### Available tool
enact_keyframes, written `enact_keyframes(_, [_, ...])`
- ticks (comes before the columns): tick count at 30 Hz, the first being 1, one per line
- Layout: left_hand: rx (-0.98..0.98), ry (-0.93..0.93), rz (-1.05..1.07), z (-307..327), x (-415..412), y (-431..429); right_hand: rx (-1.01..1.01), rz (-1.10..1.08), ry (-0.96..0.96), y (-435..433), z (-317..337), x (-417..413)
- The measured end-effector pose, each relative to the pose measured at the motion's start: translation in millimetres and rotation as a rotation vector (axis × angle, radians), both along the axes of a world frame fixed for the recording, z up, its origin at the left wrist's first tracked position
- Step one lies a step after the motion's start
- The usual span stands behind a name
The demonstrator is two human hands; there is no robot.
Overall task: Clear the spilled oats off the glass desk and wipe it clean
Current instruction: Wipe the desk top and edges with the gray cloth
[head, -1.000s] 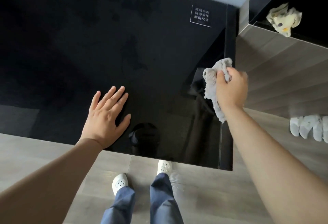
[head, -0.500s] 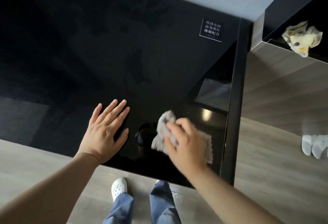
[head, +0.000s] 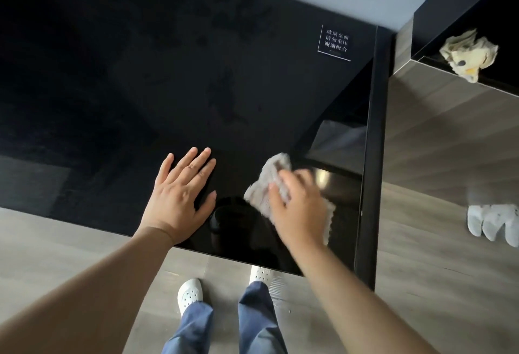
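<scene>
I've got the left hand flat, fingers straight, on the black counter; right hand is curled round a grey cloth, pressing it down near the front right corner.

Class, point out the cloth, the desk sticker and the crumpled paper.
cloth (head: 266, 178): head view, bunched left part
sticker (head: 335, 42): head view, middle of its text
crumpled paper (head: 467, 54): head view, its centre

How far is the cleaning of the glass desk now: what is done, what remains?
Done: no oats show on the glass desk. In hand: the right hand holds a grey cloth against the near right corner, while the left hand rests flat on the glass. Left: faint smears mark the surface farther back, so that part probably needs wiping too.
</scene>
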State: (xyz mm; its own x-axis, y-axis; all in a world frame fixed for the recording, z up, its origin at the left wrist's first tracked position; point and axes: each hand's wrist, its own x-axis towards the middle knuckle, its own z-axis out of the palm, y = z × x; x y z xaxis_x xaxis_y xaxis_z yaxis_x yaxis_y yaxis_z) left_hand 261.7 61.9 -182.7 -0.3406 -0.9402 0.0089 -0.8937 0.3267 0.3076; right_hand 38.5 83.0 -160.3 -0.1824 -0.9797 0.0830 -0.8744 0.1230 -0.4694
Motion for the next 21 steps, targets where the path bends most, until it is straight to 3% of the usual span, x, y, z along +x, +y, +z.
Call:
enact_keyframes(3, [0.005, -0.007, -0.001, 0.7, -0.1, 0.8, 0.052, 0.225, -0.076, 60.0, 6.2, 10.2])
enact_keyframes(7, [-0.004, -0.003, 0.000, 0.3, 0.1, 1.4, 0.140, 0.319, -0.205, 81.0, 14.0, 6.6])
enact_keyframes(11, [-0.008, -0.014, 0.010, -2.4, 0.7, 2.0, -0.052, 0.046, -0.212, 45.9, 22.5, -3.0])
enact_keyframes(14, [-0.013, -0.011, 0.014, -2.9, 0.0, 2.5, 0.004, -0.190, -0.074, 37.3, 9.9, 7.7])
enact_keyframes(17, [-0.010, -0.013, 0.009, -4.1, 1.0, 2.6, -0.012, -0.079, -0.024, 86.4, -5.2, 45.8])
enact_keyframes(21, [-0.007, 0.054, 0.000, -4.8, 3.0, 3.4, 0.079, 0.073, -0.282, 131.4, 12.2, 57.8])
